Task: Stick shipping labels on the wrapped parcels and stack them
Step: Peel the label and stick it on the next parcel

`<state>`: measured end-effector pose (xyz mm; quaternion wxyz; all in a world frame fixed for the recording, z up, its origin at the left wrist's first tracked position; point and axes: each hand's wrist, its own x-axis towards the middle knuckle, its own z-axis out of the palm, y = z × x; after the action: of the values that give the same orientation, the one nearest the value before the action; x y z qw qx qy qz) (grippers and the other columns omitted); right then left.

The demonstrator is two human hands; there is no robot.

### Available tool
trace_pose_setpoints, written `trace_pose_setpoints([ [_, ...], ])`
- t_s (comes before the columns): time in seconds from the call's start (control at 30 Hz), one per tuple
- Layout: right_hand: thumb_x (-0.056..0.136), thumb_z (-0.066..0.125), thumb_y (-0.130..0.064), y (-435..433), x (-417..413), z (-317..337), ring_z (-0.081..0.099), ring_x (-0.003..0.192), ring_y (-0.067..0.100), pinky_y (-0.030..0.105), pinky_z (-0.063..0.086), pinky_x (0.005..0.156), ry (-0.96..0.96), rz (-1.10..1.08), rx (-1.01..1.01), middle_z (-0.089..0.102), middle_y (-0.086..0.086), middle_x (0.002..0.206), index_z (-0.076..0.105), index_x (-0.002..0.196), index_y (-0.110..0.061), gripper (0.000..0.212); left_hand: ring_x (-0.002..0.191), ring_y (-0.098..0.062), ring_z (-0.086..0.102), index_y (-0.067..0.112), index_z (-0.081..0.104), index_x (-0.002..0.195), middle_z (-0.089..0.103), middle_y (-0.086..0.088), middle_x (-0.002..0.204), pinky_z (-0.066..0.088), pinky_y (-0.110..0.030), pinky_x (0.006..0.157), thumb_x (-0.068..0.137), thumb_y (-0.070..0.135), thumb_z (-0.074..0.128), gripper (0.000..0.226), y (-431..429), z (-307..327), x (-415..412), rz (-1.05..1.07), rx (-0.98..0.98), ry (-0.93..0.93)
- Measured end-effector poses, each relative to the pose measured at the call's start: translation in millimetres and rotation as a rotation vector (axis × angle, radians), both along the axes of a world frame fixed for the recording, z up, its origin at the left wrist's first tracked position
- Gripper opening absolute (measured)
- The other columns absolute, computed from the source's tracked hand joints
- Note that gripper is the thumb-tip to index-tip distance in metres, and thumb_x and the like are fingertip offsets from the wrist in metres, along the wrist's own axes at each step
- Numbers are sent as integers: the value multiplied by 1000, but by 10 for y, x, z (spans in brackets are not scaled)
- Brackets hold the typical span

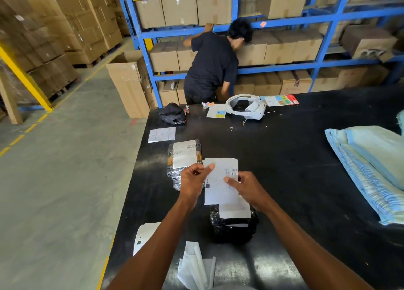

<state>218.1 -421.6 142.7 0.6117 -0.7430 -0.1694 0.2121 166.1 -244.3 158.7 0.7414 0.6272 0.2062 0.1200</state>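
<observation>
While we work near to far: these are our notes.
Backing scraps: crumpled white paper (194,265) lies nearest us on the black worktop (295,158), with another loose sheet (144,235) at the left edge.
Near parcel: a black plastic-wrapped bundle (234,228) sits just below our hands, white paper already on its top; we judge it soft and slippery, best gripped by its sides.
Label: a white sheet with barcodes (220,180), held above the worktop between both hands; thin, light and floppy, so we hold it at the edges.
Left hand: our left hand (192,180) pinches the label's upper left edge, fingers (209,167) closed on it.
Right hand: our right hand (249,189) grips the right edge, thumb pressed on the face.
Far parcel: a shiny wrapped parcel (183,162) beyond our hands carries a label; nothing is stacked on it.
Further off: a sticker sheet (161,134), a black cap (172,114), a white headset (247,107).
Background: a person (212,66) leans into blue shelves (317,22).
</observation>
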Motion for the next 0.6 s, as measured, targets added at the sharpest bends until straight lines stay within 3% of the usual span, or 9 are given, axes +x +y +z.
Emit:
trace_pose_setpoints([
  [0.1,98,66,-26,52,-4,-52,74,93,1,13,54,64,10,-46,-17,76,-13,110,73,116,-21,21,83,-28,73,11,59,66,74,-14,84,59,-37,72,88,20,75,28,-12,-48,11,50,41,19],
  [0.23,97,67,-23,35,-21,-132,76,93,5,20,59,71,32,-77,-7,76,-11,110,73,116,-17,21,86,-20,77,7,69,99,78,-5,101,63,-34,67,90,25,72,20,-38,-124,-35,-26,-43,82],
  [0.33,97,68,-20,-46,-26,-197,77,91,14,29,62,73,70,-81,7,79,-4,106,75,112,-14,18,95,-24,76,5,67,113,76,-9,110,62,-45,83,84,15,79,32,-13,-241,-57,-87,-47,128],
  [0.43,96,69,-16,-131,-54,-316,78,90,19,42,65,77,133,-127,-23,80,2,102,76,104,-13,11,94,-27,76,1,70,112,77,-11,105,62,-44,84,83,8,79,31,-31,-357,-108,-64,-72,159],
  [0.6,91,75,-11,-259,-136,-553,78,78,29,51,64,74,222,-313,-124,79,10,87,74,86,-4,9,82,-19,77,0,73,96,79,-9,96,60,-22,62,85,12,78,17,-136,-603,-167,4,34,243],
])
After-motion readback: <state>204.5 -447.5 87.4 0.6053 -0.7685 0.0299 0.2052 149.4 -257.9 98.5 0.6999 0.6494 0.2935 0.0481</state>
